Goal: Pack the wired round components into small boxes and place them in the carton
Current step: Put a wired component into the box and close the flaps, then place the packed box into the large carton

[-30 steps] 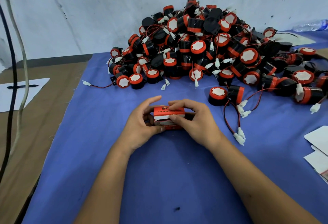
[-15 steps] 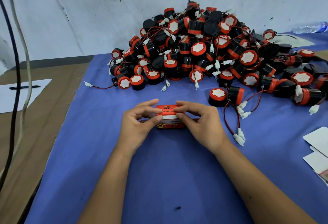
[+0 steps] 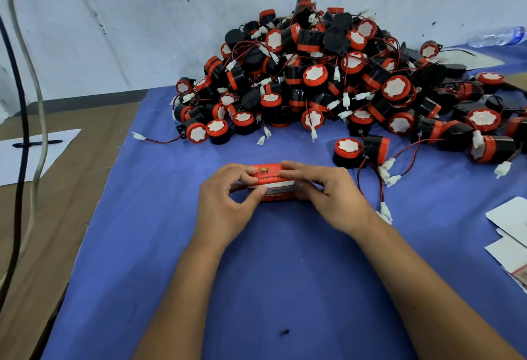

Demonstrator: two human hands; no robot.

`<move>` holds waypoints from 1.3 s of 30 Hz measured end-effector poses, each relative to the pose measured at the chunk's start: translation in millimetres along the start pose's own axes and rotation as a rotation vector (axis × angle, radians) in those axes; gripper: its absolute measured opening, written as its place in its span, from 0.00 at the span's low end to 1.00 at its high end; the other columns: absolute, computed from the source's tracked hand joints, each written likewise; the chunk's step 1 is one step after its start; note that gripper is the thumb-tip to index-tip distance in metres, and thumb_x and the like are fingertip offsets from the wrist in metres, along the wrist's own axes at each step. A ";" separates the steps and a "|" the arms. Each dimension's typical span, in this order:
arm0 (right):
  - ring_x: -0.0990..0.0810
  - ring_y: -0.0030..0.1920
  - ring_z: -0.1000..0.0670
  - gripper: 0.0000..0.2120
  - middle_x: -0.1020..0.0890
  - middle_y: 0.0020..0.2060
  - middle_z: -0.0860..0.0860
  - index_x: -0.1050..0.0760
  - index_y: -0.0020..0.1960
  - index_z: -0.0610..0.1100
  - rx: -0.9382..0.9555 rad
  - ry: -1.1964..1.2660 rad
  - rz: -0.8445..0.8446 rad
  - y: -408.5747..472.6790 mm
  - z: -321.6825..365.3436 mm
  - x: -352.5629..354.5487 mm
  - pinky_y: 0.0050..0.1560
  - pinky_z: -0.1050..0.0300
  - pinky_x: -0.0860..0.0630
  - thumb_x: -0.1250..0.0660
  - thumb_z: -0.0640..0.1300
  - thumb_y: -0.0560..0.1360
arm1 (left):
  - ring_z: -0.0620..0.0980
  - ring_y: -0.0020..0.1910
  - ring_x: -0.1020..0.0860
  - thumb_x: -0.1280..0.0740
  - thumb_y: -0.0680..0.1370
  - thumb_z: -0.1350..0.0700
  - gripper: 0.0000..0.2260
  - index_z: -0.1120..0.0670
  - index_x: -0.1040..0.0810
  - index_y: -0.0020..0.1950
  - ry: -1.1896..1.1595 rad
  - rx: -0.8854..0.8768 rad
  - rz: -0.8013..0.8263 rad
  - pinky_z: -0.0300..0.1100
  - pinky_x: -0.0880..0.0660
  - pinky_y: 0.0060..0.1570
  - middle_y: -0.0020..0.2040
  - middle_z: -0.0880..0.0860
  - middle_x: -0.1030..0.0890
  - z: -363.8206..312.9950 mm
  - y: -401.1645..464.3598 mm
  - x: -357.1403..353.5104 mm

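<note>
Blue cloth covers the tabletop (image 3: 171, 245) where my left hand (image 3: 225, 205) and right hand (image 3: 330, 194) pinch the small red printed cardboard box (image 3: 271, 181) by its ends (light, thin-walled, I judge easily crushed), so I'd hold its corners.

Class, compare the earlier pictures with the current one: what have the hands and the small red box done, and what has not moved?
Both hands, left hand and right hand, keep gripping the small red box; the fingers have shifted along its top edge, pressing it shut. The pile of round components and the blue cloth stayed put.
</note>
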State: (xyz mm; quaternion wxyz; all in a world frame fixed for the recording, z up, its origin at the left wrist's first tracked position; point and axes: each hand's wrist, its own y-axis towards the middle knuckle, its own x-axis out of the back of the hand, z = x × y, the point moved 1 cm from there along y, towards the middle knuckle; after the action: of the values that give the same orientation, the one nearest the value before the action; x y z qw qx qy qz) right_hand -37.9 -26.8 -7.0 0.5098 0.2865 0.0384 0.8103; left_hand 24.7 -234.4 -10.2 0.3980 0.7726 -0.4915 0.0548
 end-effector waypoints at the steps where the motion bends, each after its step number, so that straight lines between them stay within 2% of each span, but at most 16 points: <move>1: 0.23 0.68 0.56 0.17 0.20 0.68 0.51 0.17 0.64 0.42 0.007 -0.017 0.014 -0.5 1.1 1.7 0.58 0.53 0.17 0.38 0.29 0.82 | 0.46 0.56 0.18 0.20 0.72 0.61 0.09 0.56 0.19 0.45 0.023 -0.017 0.012 0.51 0.18 0.55 0.53 0.46 0.16 -0.7 0.4 -1.1; 3: 0.23 0.69 0.54 0.20 0.20 0.68 0.50 0.17 0.65 0.42 0.041 -0.097 0.007 -0.6 3.8 1.1 0.59 0.52 0.18 0.39 0.26 0.81 | 0.48 0.60 0.20 0.20 0.71 0.61 0.10 0.55 0.18 0.49 0.070 -0.067 0.056 0.51 0.21 0.60 0.57 0.47 0.17 -2.2 0.8 -4.5; 6: 0.23 0.70 0.52 0.20 0.21 0.69 0.48 0.18 0.66 0.43 0.114 -0.216 0.005 -1.3 6.2 -3.0 0.66 0.53 0.22 0.36 0.28 0.79 | 0.50 0.68 0.24 0.21 0.73 0.62 0.15 0.54 0.14 0.58 0.083 -0.062 0.110 0.47 0.28 0.70 0.63 0.49 0.17 -3.2 1.2 -9.7; 11: 0.20 0.68 0.47 0.16 0.21 0.68 0.47 0.18 0.65 0.42 0.188 -0.345 -0.032 -4.7 4.6 -9.5 0.67 0.52 0.22 0.32 0.32 0.79 | 0.55 0.69 0.23 0.24 0.75 0.65 0.11 0.57 0.12 0.57 0.066 -0.008 0.092 0.51 0.27 0.70 0.62 0.53 0.15 -2.9 3.9 -12.7; 15: 0.21 0.68 0.46 0.15 0.19 0.67 0.48 0.16 0.64 0.44 0.179 -0.422 -0.078 -6.1 0.1 -15.0 0.65 0.46 0.22 0.30 0.35 0.78 | 0.55 0.72 0.25 0.25 0.77 0.65 0.12 0.57 0.13 0.59 0.086 0.016 0.126 0.47 0.30 0.73 0.63 0.53 0.16 -3.9 2.9 -14.3; 17: 0.20 0.66 0.45 0.11 0.17 0.64 0.49 0.14 0.58 0.45 0.175 -0.456 -0.146 -5.7 1.5 -19.7 0.62 0.44 0.20 0.26 0.40 0.77 | 0.54 0.73 0.26 0.25 0.77 0.64 0.13 0.57 0.14 0.61 0.078 0.024 0.130 0.45 0.31 0.74 0.65 0.53 0.17 -5.2 0.0 -13.2; 19: 0.20 0.65 0.44 0.05 0.15 0.59 0.51 0.14 0.52 0.45 0.203 -0.511 -0.189 -4.8 4.6 -23.4 0.60 0.44 0.19 0.24 0.43 0.75 | 0.50 0.72 0.25 0.23 0.75 0.65 0.13 0.58 0.13 0.59 0.048 0.039 0.080 0.46 0.28 0.73 0.65 0.54 0.17 -6.2 -4.1 -12.0; 21: 0.21 0.66 0.44 0.05 0.15 0.59 0.51 0.16 0.51 0.45 0.234 -0.552 -0.180 -5.3 6.3 -26.4 0.57 0.46 0.19 0.25 0.43 0.76 | 0.48 0.69 0.23 0.22 0.73 0.66 0.10 0.60 0.12 0.54 0.024 0.057 0.018 0.48 0.24 0.69 0.62 0.55 0.15 -6.5 -6.2 -10.7; 25: 0.21 0.66 0.43 0.06 0.16 0.60 0.50 0.15 0.54 0.45 0.282 -0.596 -0.166 -7.3 10.4 -28.3 0.59 0.49 0.19 0.26 0.40 0.77 | 0.52 0.68 0.23 0.23 0.74 0.68 0.08 0.63 0.12 0.51 0.057 0.034 0.037 0.50 0.24 0.69 0.60 0.58 0.15 -10.0 -5.3 -13.3; 29: 0.22 0.68 0.45 0.06 0.16 0.61 0.51 0.15 0.53 0.43 0.196 -0.565 -0.142 -7.0 19.4 -28.2 0.59 0.48 0.21 0.30 0.40 0.80 | 0.57 0.71 0.24 0.24 0.75 0.68 0.07 0.63 0.12 0.53 0.106 0.046 0.047 0.48 0.23 0.67 0.61 0.57 0.15 -10.3 -6.5 -14.9; 31: 0.22 0.63 0.45 0.05 0.15 0.55 0.52 0.17 0.50 0.44 0.135 -0.650 -0.078 1.7 27.8 -27.9 0.53 0.49 0.20 0.32 0.40 0.79 | 0.55 0.71 0.24 0.26 0.76 0.68 0.08 0.62 0.13 0.54 0.109 0.049 0.032 0.47 0.23 0.66 0.59 0.57 0.14 -14.6 -7.7 -15.1; 33: 0.24 0.56 0.45 0.04 0.19 0.49 0.51 0.23 0.49 0.45 0.097 -0.803 0.056 16.2 35.6 -27.0 0.45 0.48 0.22 0.33 0.38 0.76 | 0.50 0.68 0.21 0.28 0.77 0.68 0.10 0.59 0.13 0.57 0.105 0.021 0.011 0.44 0.23 0.65 0.56 0.54 0.13 -22.3 -9.2 -13.8; 34: 0.25 0.56 0.45 0.06 0.21 0.50 0.50 0.25 0.50 0.45 0.107 -0.836 0.122 22.2 38.1 -26.6 0.46 0.47 0.23 0.33 0.37 0.76 | 0.49 0.64 0.19 0.29 0.78 0.68 0.11 0.57 0.13 0.56 0.113 0.001 0.008 0.44 0.22 0.63 0.53 0.53 0.12 -24.5 -9.4 -13.3; 36: 0.28 0.58 0.45 0.10 0.23 0.55 0.47 0.30 0.54 0.43 0.122 -0.747 0.219 26.4 38.4 -25.8 0.51 0.47 0.25 0.33 0.35 0.76 | 0.54 0.55 0.15 0.29 0.77 0.68 0.10 0.56 0.12 0.50 0.149 -0.018 0.001 0.50 0.19 0.56 0.49 0.53 0.12 -23.8 -8.2 -12.7; 37: 0.29 0.58 0.44 0.11 0.24 0.56 0.45 0.31 0.55 0.41 0.118 -0.691 0.233 24.6 36.9 -26.8 0.53 0.50 0.27 0.33 0.35 0.76 | 0.56 0.54 0.14 0.28 0.77 0.68 0.09 0.57 0.12 0.49 0.168 -0.019 0.000 0.52 0.18 0.53 0.48 0.54 0.12 -21.7 -8.7 -12.5; 39: 0.29 0.57 0.43 0.12 0.23 0.55 0.44 0.32 0.56 0.41 0.097 -0.673 0.209 16.2 36.1 -27.2 0.53 0.51 0.30 0.32 0.37 0.75 | 0.55 0.61 0.16 0.28 0.77 0.69 0.10 0.56 0.11 0.51 0.177 -0.022 0.014 0.50 0.19 0.54 0.51 0.54 0.12 -23.5 -14.3 -13.4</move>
State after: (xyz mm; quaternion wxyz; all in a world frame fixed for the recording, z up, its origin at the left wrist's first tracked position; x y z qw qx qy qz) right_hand -24.1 -65.9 17.3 0.3939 0.5635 -0.1228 0.7156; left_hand 36.6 -206.3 -8.8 0.4480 0.7568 -0.4605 0.1201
